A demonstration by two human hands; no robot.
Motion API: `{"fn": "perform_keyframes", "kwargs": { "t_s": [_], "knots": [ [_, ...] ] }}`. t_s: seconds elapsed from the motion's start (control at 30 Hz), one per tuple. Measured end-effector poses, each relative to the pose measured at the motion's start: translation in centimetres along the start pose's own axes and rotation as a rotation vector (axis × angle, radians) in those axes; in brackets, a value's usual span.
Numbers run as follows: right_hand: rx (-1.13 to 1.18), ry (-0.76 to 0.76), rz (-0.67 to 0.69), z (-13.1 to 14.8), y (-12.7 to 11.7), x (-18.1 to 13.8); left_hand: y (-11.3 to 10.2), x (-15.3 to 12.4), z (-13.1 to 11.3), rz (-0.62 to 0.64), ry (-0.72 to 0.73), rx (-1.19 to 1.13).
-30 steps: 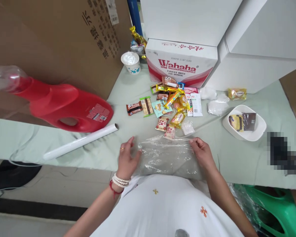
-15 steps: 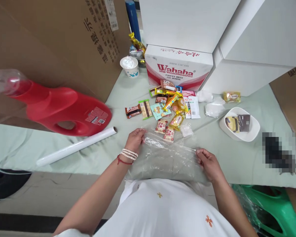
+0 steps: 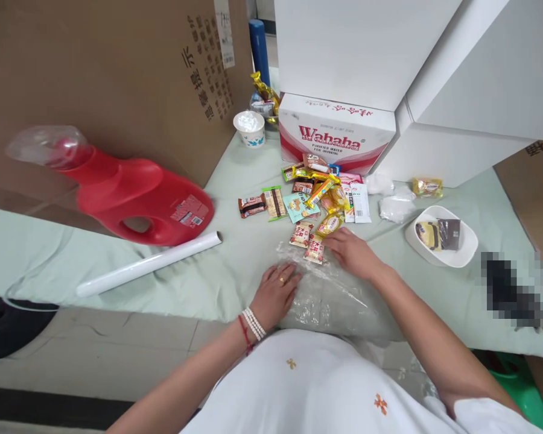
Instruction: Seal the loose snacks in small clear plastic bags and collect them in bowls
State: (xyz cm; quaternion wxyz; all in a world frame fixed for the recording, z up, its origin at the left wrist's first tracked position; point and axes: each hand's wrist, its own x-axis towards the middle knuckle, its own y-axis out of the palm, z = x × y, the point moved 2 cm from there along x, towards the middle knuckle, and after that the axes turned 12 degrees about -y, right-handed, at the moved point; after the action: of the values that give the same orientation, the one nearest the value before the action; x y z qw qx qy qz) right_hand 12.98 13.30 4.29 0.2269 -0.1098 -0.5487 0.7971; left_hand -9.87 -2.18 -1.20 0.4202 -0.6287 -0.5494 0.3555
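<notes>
A clear plastic bag (image 3: 328, 298) lies flat along the table's front edge, in front of my body. My left hand (image 3: 277, 294) rests on the bag's left part, palm down and open, its fingers stretched out. Beyond the bag's upper edge, my right hand (image 3: 353, 254) reaches to the left with its fingers extended. Its fingertips are beside a red-and-white snack packet (image 3: 315, 249); whether they touch it I cannot tell. A similar packet (image 3: 301, 234) and a gold-wrapped snack (image 3: 330, 225) lie just beyond. The small white crumpled piece is hidden by my right hand.
A pile of wrapped snacks (image 3: 319, 191) lies before a Wahaha carton (image 3: 337, 134). To the left are a red jug (image 3: 145, 199), a white roll (image 3: 149, 263) and a paper cup (image 3: 249, 129). A white bowl (image 3: 466, 247) with packets stands right, near crumpled white plastic (image 3: 397, 206).
Both hands have let go of the bag's upper corners. The left hand has moved right onto the bag, and the right hand has moved forward and left to the packets. The view has shifted slightly.
</notes>
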Motion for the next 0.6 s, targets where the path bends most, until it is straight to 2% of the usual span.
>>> {"fn": "perform_keyframes", "kwargs": {
  "t_s": [0.07,0.13,0.2,0.27,0.33,0.4,0.5,0.6],
  "knots": [
    [-0.049,0.004,0.098,-1.4,1.1,1.5,0.6,-1.2,0.9,0.004,-0.031,0.027],
    [-0.126,0.102,0.073,-3.0,1.1,1.8,0.6,-2.5,1.7,0.028,-0.050,0.033],
    [-0.161,0.105,0.027,-3.6,0.6,1.8,0.1,-3.5,2.4,0.049,-0.043,0.014],
    [-0.139,-0.022,0.059,-2.9,0.5,2.3,-0.5,-4.0,2.9,0.047,-0.032,-0.011],
    [-0.107,-0.171,0.181,-1.3,1.0,3.1,-1.0,-4.2,3.3,0.045,-0.028,-0.032],
    [-0.110,-0.229,0.304,0.0,1.7,3.9,-1.3,-4.2,4.0,0.067,-0.020,-0.043],
    [-0.157,-0.110,0.381,0.0,1.8,3.8,-1.6,-4.5,5.3,0.113,0.016,-0.047],
    [-0.153,0.029,0.377,-1.6,0.1,2.6,-1.8,-5.3,6.3,0.112,0.040,-0.055]
  ]
}}
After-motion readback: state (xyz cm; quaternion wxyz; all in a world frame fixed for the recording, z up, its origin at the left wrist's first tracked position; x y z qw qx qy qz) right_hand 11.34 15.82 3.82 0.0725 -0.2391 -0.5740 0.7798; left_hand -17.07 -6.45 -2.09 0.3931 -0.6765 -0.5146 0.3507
